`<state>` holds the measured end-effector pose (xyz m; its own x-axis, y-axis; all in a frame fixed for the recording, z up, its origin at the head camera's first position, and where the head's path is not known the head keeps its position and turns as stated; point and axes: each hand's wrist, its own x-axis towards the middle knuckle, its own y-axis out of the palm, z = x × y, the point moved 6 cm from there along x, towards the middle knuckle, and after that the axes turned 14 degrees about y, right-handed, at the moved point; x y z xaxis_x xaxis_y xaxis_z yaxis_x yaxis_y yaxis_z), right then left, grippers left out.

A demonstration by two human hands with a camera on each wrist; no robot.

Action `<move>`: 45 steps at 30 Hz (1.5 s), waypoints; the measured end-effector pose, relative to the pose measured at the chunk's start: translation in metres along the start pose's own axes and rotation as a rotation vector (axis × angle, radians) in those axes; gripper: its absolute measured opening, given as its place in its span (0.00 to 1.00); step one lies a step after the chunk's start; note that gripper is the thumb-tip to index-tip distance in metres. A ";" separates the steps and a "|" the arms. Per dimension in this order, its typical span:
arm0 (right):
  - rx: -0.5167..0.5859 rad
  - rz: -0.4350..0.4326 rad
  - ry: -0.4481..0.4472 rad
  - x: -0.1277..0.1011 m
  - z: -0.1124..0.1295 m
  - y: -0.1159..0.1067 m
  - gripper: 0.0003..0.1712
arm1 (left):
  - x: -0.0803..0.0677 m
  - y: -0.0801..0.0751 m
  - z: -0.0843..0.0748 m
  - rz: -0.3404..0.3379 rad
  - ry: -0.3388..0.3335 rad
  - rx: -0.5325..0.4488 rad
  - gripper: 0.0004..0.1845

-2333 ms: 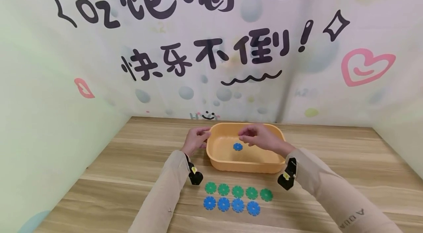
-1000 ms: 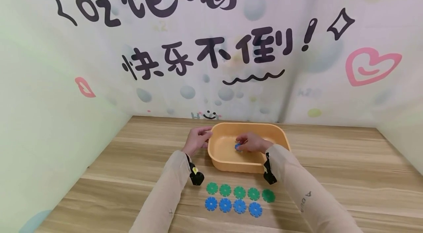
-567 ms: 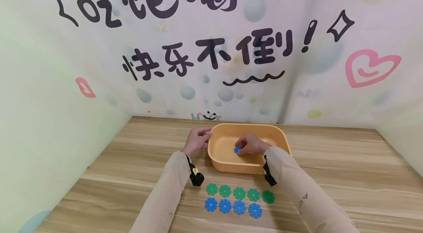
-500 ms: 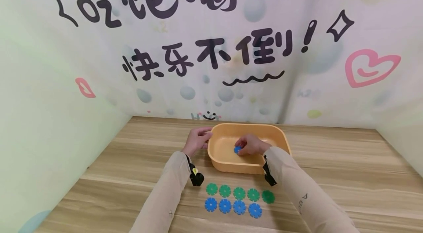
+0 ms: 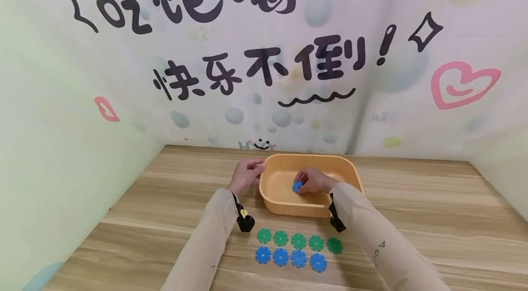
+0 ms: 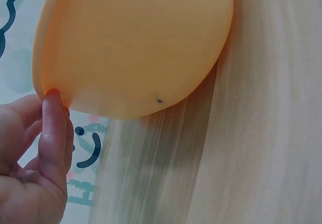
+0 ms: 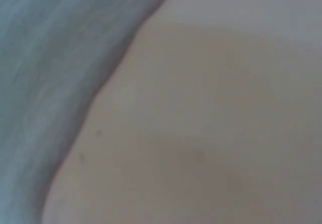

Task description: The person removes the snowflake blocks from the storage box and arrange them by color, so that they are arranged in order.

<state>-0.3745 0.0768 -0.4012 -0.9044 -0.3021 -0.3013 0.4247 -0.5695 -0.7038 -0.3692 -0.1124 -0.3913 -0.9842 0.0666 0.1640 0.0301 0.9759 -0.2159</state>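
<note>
A person sits at a wooden table point(image 5: 412, 217), seen from above through a head-worn camera, both forearms in beige sleeves reaching forward. The right hand point(image 5: 314, 182) is inside a shallow orange tub point(image 5: 351, 169) at the middle of the table, its fingers and thumb curled to pinch a small blue gear-shaped disc point(image 5: 296, 186), which is just above or on the tub's floor; which of the two cannot be told. The left hand point(image 5: 245, 175) is at the tub's left rim, fingers loosely curled; the left wrist view shows a fingertip touching the rim's edge, with the rest of the hand beside the tub and not wrapped round it. Nearer the person, on the bare table in front of the tub, lie two neat rows of similar discs: a row of five green discs point(image 5: 298, 241) and, just below it, a row of four blue discs point(image 5: 290, 258). Behind the table stands a pale backdrop point(image 5: 264, 52) with large dark lettering and a pink heart. The right wrist view is blurred.
</note>
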 end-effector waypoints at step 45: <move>0.330 0.214 -0.259 -0.142 -0.026 0.010 0.11 | -0.003 0.001 -0.004 -0.005 0.007 -0.003 0.16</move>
<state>-0.2427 0.1345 -0.3821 -0.7729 -0.5960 -0.2178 0.6289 -0.6737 -0.3880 -0.3654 -0.1108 -0.3883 -0.9831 0.0634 0.1714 0.0259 0.9768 -0.2127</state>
